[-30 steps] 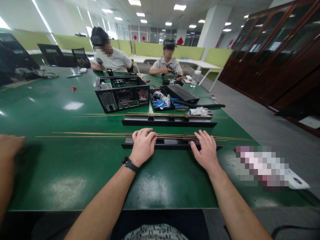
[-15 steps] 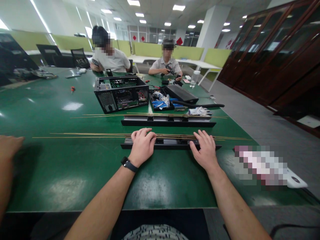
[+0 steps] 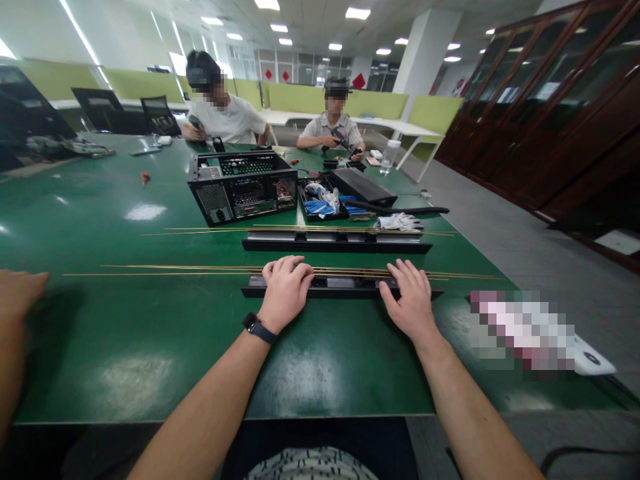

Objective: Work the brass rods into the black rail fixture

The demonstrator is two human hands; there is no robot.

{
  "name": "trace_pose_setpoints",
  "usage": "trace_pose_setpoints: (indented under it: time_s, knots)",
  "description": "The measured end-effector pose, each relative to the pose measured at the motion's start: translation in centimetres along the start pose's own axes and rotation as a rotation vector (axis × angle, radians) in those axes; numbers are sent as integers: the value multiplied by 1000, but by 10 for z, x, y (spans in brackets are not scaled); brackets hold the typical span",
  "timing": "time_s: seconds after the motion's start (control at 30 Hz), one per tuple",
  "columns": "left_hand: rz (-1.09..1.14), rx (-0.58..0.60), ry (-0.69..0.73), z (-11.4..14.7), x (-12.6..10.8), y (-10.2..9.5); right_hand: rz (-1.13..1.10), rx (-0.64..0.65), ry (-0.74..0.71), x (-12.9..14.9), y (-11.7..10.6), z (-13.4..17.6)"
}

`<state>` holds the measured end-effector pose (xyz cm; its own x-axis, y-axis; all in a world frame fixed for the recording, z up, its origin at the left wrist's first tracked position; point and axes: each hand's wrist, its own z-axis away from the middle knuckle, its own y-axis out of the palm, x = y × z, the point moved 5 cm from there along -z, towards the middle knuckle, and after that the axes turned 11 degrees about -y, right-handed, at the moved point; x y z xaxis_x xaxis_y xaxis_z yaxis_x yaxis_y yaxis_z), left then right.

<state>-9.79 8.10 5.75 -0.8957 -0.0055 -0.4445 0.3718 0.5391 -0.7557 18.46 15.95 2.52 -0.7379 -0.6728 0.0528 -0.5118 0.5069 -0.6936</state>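
Note:
Just in front of me lies a long black channel-shaped rail [image 3: 345,293], with several thin golden rods [image 3: 165,267] running lengthwise over it and past both its ends. My left hand [image 3: 285,287], a dark watch on the wrist, rests on the left part of the rail. Its fingers curl over the rods, thumb and index finger close together on them; the exact contact is hidden. Over the right part lies my right hand [image 3: 410,290], palm down, fingers stretched out and thumb apart. Behind is a second black rail [image 3: 335,247] with similar rods along it.
Beyond the rails stand an open computer case [image 3: 250,193], a black tray [image 3: 301,203] with gloves and a flat black box [image 3: 363,187]. A glove [image 3: 399,222] lies nearby. Another person's hand [image 3: 23,293] reaches in at left; two people sit across the green table [image 3: 125,320].
The rods near my left hand have shifted very slightly, and its thumb and index finger have moved a little. My right hand stays in place. A seated person across the table has shifted an arm.

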Motion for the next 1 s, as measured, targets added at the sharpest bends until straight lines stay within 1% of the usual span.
trace_pose_setpoints:
  time_s: [0.23,0.4,0.53,0.83,1.0]
  knots:
    - [-5,-9,-14,0,-1,-3,0,-1,-5,1,-1,0]
    - [9,13,10,1,0,1,-7,0,0,0,0,0]
    - [7,8,9,1,1,4,-11,8,7,-1,1,0]
    - [23,-2,-6,0,-2,-2,5,4,-4,-1,1,0]
    - [26,10,17,0,0,2,2,-5,-6,0,1,1]
